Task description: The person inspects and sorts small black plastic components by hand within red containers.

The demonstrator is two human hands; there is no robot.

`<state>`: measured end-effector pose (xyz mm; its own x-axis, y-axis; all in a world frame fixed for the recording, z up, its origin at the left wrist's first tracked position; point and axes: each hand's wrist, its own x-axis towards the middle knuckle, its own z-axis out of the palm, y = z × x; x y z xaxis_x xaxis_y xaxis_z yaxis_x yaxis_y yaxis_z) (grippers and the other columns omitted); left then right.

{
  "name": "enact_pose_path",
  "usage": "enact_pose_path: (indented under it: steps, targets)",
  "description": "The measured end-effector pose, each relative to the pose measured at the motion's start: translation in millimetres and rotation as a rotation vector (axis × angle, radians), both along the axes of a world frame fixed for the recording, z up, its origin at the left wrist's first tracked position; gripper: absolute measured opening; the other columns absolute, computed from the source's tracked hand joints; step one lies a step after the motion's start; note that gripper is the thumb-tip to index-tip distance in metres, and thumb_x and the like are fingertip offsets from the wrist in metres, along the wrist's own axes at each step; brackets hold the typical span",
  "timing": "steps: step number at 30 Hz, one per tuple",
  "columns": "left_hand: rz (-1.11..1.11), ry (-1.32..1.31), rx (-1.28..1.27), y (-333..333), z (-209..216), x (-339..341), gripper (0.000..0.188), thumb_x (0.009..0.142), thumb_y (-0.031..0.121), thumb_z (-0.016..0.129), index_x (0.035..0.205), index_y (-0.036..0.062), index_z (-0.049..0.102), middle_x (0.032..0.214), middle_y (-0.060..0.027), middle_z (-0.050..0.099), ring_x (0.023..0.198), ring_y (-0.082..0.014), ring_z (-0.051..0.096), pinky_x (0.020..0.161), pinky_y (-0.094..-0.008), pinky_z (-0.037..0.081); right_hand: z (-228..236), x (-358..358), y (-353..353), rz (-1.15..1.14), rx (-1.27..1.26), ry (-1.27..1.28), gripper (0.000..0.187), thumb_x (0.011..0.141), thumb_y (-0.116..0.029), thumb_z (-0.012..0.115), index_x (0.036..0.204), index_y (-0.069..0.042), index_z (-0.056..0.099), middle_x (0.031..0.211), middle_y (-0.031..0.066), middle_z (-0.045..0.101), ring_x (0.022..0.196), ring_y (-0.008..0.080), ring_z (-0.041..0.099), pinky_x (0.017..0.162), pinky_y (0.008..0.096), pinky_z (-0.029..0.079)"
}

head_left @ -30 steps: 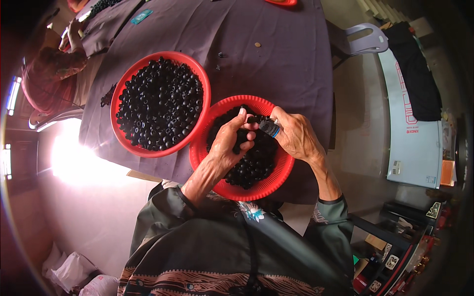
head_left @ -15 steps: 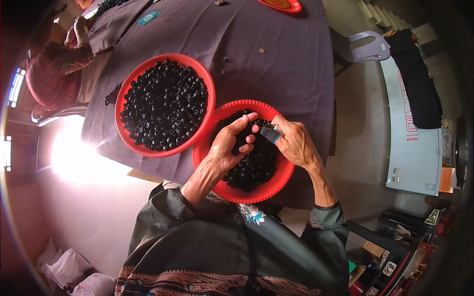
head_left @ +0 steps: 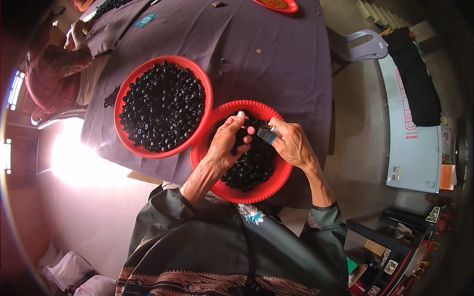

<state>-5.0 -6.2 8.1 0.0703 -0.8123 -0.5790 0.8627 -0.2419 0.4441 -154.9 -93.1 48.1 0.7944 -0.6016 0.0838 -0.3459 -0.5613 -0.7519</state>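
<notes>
My left hand [head_left: 225, 141] is closed, palm turned up, above a red basket [head_left: 277, 183] of small black round pieces [head_left: 247, 176]. Its fingers curl round a few of these dark pieces, partly hidden by the fingers. Just to its right my right hand [head_left: 295, 143] is closed in a pinch, palm down. A black textured finger sleeve [head_left: 266, 135] with a blue edge seems to cover its thumb. What its fingertips hold, if anything, I cannot make out. The two hands are close together, with a small gap between the fingertips.
A second red basket [head_left: 209, 101], heaped with black pieces, some ring-like, stands at left on the purple-grey tablecloth [head_left: 276, 74]. A red plate [head_left: 291, 7] lies at the far edge. Another person [head_left: 54, 74] sits at far left. A grey chair [head_left: 368, 47] is at right.
The left hand's fingertips and thumb have shifted slightly and curled a little more. The right hand keeps nearly the same pinch. The whole view has moved slightly.
</notes>
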Motion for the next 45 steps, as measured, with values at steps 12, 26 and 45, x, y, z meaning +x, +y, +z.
enact_pose_path:
  steps: [12, 26, 45]
  targets:
    - [-0.009, 0.135, -0.076, 1, -2, 3, 0.035, 0.096, 0.027, 0.037, 0.123, 0.0056, 0.043, 0.082, -0.0070, 0.055, 0.060, -0.0110, 0.045, 0.042, -0.0180, 0.030, -6, -4, -1, -0.001, 0.005, 0.007, 0.015, 0.079, -0.009, 0.058, 0.082, 0.001, 0.047, 0.059, 0.0159, 0.049, 0.049, 0.0247, 0.045, 0.050, 0.0348, 0.039]
    - [0.007, 0.136, -0.167, 3, 1, 4, 0.029, 0.094, 0.017, 0.041, 0.121, 0.0053, 0.044, 0.084, -0.0089, 0.056, 0.058, -0.0103, 0.045, 0.039, -0.0168, 0.030, -1, -6, -2, -0.057, 0.071, 0.072, 0.013, 0.079, -0.007, 0.058, 0.087, 0.000, 0.050, 0.060, 0.0133, 0.052, 0.051, 0.0194, 0.048, 0.052, 0.0336, 0.040]
    - [-0.067, 0.060, -0.334, 6, -3, 4, 0.024, 0.088, 0.013, 0.055, 0.110, 0.0034, 0.053, 0.080, -0.0044, 0.053, 0.055, -0.0077, 0.045, 0.037, -0.0170, 0.029, 2, 5, -4, 0.006, 0.028, 0.054, 0.020, 0.086, -0.017, 0.057, 0.092, 0.001, 0.050, 0.078, 0.0134, 0.065, 0.074, 0.0221, 0.066, 0.063, 0.0319, 0.048]
